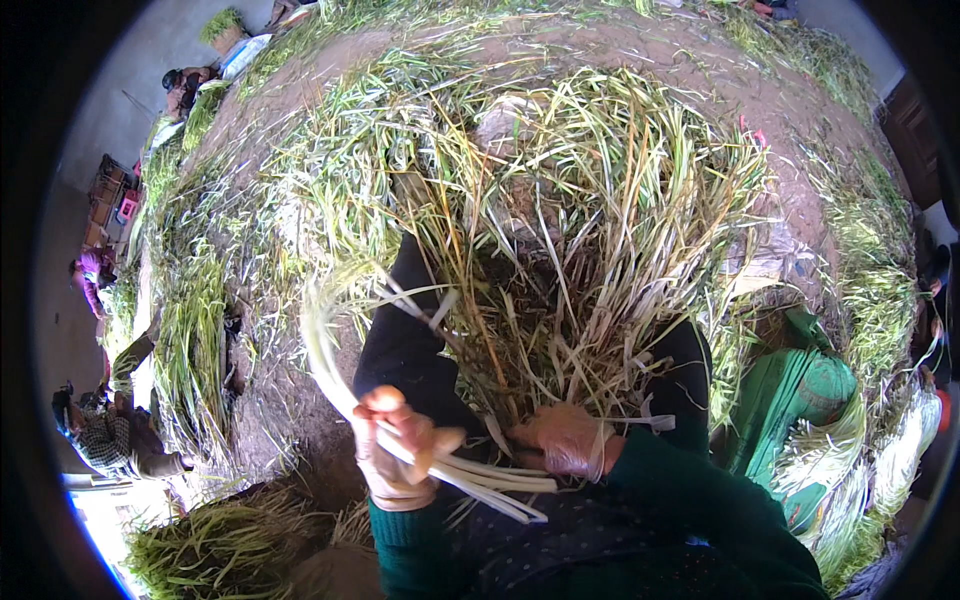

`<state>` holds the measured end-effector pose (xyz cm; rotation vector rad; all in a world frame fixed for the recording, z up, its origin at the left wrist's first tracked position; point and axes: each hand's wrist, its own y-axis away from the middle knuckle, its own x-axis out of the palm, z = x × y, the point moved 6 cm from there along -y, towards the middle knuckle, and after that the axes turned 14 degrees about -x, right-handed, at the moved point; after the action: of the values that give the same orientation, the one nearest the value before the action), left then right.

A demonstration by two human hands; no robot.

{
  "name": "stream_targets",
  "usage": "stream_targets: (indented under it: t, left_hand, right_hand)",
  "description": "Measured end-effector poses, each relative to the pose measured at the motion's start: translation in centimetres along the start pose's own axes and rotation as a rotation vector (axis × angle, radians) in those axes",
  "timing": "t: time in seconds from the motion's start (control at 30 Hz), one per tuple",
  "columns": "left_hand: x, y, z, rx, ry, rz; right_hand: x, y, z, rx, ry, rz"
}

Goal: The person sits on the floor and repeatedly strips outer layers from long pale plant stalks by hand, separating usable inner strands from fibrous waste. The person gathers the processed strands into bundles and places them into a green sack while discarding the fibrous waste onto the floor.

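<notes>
My left hand (397, 450), slightly blurred, grips a small bunch of long stalks (487, 480) with white lower ends and pale green leaves. Those leaves curve up and away, and the white ends point right, towards my lap. Between my dark-trousered legs lies a large heap of loose leafy stalks (540, 300), green mixed with dry brown. At its near edge, my right hand (566, 442) rests with curled fingers against the stalks. A thin, shiny covering shows on it. Whether its fingers hold anything is hidden.
Right of my leg lies a green cloth or sack (772, 405) beside pale cleaned stalks (817, 465). Green bunches (191, 352) lie at left, another heap (217, 547) at lower left. Seated people (112, 435) line the left wall. Loose leaves litter the earthen floor (285, 367).
</notes>
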<state>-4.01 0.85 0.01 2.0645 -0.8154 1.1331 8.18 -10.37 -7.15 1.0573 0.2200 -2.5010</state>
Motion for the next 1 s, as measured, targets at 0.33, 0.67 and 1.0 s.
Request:
stream_targets:
  t: [0.33, 0.67, 1.0]
  left_hand:
    - [-2.4, -3.5, 3.0, -0.219, -0.148, -0.158]
    - [-2.1, -3.8, 3.5, -0.246, -0.235, -0.264]
    - [-2.6, -4.4, 3.9, -0.225, -0.200, -0.195]
  right_hand:
    - [-8.5, -3.0, -12.9, 0.343, -0.118, -0.592]
    - [0.4, -9.4, -16.6, 0.389, -0.160, -0.162]
    - [-3.0, -6.7, -17.3, 0.408, -0.107, -0.551]
